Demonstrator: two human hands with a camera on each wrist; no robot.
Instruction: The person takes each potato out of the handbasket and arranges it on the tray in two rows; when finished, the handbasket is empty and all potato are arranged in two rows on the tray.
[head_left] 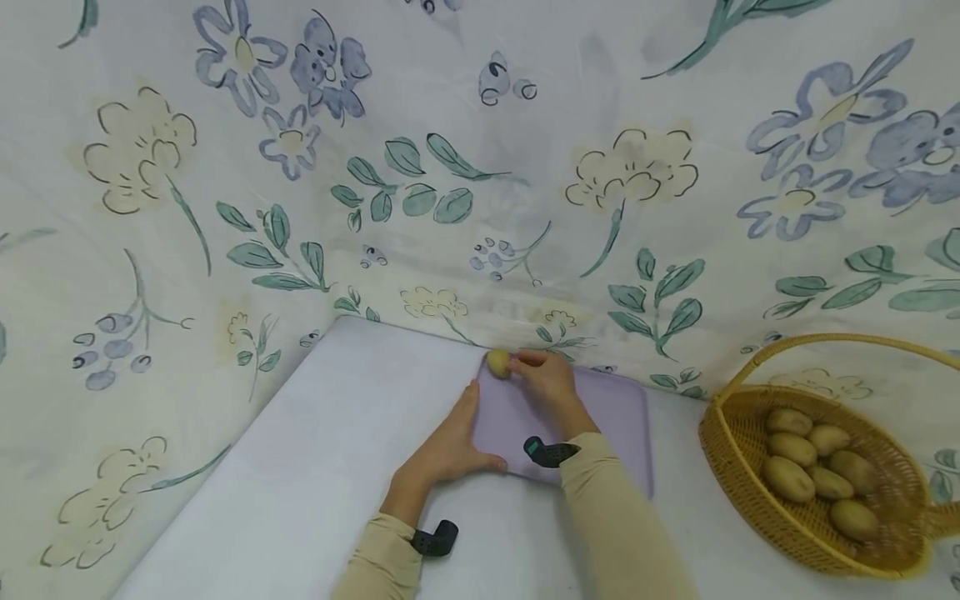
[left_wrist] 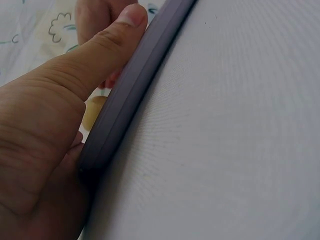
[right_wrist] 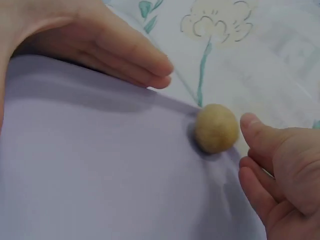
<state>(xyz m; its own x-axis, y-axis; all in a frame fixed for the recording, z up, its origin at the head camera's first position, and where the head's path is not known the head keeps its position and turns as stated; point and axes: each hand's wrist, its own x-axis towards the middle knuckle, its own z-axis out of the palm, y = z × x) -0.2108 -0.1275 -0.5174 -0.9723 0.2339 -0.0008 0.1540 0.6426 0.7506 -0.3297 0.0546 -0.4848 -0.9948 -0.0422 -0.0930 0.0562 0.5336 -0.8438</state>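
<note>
On a lilac tray (head_left: 611,417) sits a round yellow-brown kiwi (right_wrist: 216,128), in the tray's far left corner. My right hand (head_left: 549,383) is beside it; in the right wrist view a narrow gap shows between the thumb tip and the kiwi, and the fingers are loosely bent. My left hand (head_left: 446,442) rests at the tray's near left corner, its straight fingers along the left side and its thumb (left_wrist: 107,47) along the front edge. In the left wrist view the tray's rim hides most of the kiwi.
A wicker basket (head_left: 738,475) with a tall handle stands to the right, holding several similar kiwis (head_left: 789,479). The tray lies on a white table (head_left: 360,392), close to a floral cloth backdrop (head_left: 525,250) behind and at the left.
</note>
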